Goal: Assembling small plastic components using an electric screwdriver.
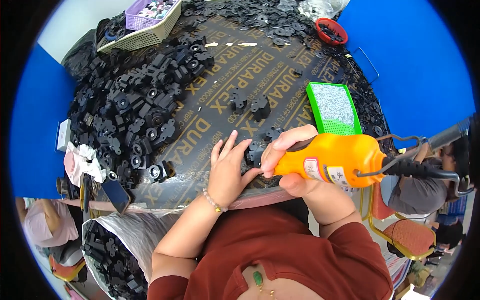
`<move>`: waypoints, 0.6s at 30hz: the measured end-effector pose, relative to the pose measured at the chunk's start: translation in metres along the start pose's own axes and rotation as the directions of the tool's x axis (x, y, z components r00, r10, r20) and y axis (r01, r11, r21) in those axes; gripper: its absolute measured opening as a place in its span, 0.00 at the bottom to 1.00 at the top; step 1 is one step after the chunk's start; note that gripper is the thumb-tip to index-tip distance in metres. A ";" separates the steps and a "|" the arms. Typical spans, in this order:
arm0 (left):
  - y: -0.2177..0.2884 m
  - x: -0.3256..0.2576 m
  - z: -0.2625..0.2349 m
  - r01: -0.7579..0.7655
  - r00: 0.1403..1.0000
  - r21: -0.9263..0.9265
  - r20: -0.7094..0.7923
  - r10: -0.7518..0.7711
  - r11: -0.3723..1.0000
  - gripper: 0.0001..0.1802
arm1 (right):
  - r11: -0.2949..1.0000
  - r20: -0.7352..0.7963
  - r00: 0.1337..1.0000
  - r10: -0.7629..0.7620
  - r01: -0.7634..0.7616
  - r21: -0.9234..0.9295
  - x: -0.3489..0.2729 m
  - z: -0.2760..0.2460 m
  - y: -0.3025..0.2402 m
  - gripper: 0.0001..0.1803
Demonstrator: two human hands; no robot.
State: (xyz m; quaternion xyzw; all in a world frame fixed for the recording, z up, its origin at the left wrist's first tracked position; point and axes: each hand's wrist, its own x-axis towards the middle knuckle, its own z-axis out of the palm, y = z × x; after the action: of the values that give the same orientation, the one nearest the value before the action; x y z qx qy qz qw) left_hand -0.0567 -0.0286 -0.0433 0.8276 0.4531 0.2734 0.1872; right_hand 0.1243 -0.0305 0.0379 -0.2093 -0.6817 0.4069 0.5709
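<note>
My right hand (286,143) is wrapped round an orange electric screwdriver (367,157), which points left across the table's near edge. Just in front of its nose sits a black plastic housing (254,156), partly hidden by my right fingers. My left hand (227,170) lies with fingers spread beside that housing, its thumb reaching toward the screwdriver's nose. Whether the thumb touches the housing or the tool cannot be made out. Further in stand a black housing (260,108) and another housing (238,100), with a smaller black part (274,133) nearer my right fingers.
A green tray (340,128) of small silver pieces lies right of centre. Black housings (152,95) are heaped left, with flat black discs (280,30) at the back. Also there: a red bowl (344,36), a cream basket (157,34), a phone (116,195) and a filled sack (135,235).
</note>
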 end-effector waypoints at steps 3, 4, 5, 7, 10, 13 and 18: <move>0.002 0.000 -0.002 0.007 1.000 -0.008 0.001 -0.007 1.000 0.37 | 0.999 -0.005 1.000 0.011 -0.011 -0.052 -0.006 0.000 0.012 0.29; 0.001 -0.001 -0.001 0.001 1.000 -0.004 0.000 -0.001 1.000 0.37 | 0.999 -0.004 1.000 0.011 -0.011 -0.050 -0.008 0.001 0.015 0.29; 0.001 -0.001 -0.002 0.002 1.000 -0.003 0.000 -0.002 1.000 0.37 | 0.998 -0.004 0.999 0.040 -0.040 -0.048 -0.009 0.003 0.018 0.29; 0.003 -0.001 -0.003 0.002 1.000 -0.002 -0.018 -0.002 1.000 0.37 | 0.996 -0.033 0.997 0.069 -0.067 0.060 -0.010 0.005 0.024 0.29; 0.005 0.001 -0.002 0.019 0.999 -0.026 -0.038 -0.020 0.999 0.36 | 0.910 -0.110 0.954 0.278 -0.225 0.348 -0.011 0.015 0.020 0.30; 0.008 0.000 -0.002 0.029 0.998 -0.030 -0.058 -0.030 0.999 0.36 | 0.923 -0.113 0.955 0.273 -0.227 0.311 -0.012 0.013 0.027 0.30; 0.013 0.003 -0.006 0.038 0.999 0.004 -0.030 -0.038 0.999 0.34 | 0.969 -0.194 0.958 0.209 -0.176 0.176 -0.012 0.015 0.032 0.27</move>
State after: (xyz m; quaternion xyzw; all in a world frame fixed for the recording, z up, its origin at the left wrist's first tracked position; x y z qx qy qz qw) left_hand -0.0508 -0.0318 -0.0306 0.8152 0.4721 0.2808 0.1836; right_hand 0.1074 -0.0256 0.0047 -0.2712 -0.5594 0.4884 0.6124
